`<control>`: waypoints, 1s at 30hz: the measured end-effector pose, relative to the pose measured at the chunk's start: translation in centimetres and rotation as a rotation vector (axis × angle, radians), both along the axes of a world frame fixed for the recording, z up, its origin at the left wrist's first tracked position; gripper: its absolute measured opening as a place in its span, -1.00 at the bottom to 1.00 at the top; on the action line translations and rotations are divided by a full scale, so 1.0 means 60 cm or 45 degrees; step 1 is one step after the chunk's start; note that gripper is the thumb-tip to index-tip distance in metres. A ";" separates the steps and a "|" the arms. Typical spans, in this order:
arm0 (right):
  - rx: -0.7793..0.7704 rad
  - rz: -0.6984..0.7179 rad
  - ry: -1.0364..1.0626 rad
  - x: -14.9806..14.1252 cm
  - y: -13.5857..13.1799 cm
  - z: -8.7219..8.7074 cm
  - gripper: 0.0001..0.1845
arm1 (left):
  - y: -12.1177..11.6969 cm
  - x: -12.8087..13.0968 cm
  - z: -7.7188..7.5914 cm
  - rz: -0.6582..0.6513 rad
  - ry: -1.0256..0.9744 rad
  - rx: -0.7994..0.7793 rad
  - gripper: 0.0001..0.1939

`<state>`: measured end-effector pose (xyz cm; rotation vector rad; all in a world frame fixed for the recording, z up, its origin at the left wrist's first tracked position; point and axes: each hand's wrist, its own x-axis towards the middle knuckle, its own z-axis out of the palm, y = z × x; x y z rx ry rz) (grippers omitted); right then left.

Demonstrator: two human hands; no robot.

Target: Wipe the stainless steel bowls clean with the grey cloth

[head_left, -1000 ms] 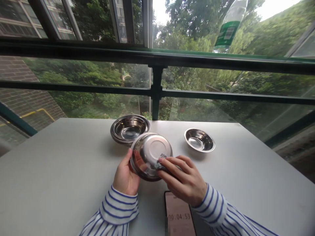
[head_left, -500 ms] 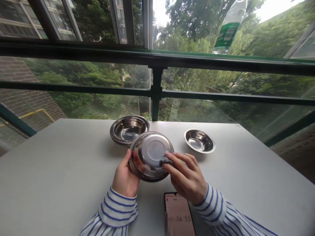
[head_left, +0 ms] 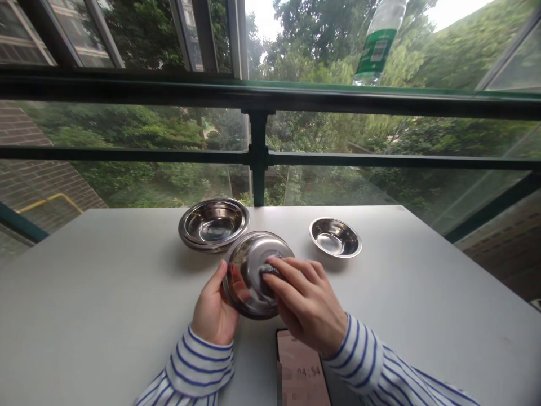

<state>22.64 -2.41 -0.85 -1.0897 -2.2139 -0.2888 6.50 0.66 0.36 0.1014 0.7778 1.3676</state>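
A shiny metal bowl (head_left: pixel 249 265) is tilted with its underside toward me, above the table. My left hand (head_left: pixel 215 307) grips its left rim, thumb on the outside. Against the bowl's base, my right hand (head_left: pixel 306 299) presses a grey steel wool scrubber (head_left: pixel 270 269) pinched in its fingers, which partly cover it. Behind the held bowl stands a stack of metal bowls (head_left: pixel 211 225), upright and nested. A smaller metal bowl (head_left: pixel 336 238) sits upright to the right, apart from both hands.
On the white table (head_left: pixel 105 310), a phone (head_left: pixel 302 369) showing a running timer lies partly under my right wrist. Past the far edge runs a dark green railing (head_left: pixel 169 93) with glass panels. A plastic bottle (head_left: pixel 377 48) with a green label stands on the rail.
My right hand has moved the scrubber left across the bowl's base, toward its centre. The bowl has tilted a little in my left hand. The whole view has shifted slightly.
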 end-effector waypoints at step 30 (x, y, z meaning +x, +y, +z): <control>0.061 -0.089 0.044 0.001 0.001 0.006 -0.65 | -0.009 0.005 -0.011 -0.124 0.020 0.080 -0.72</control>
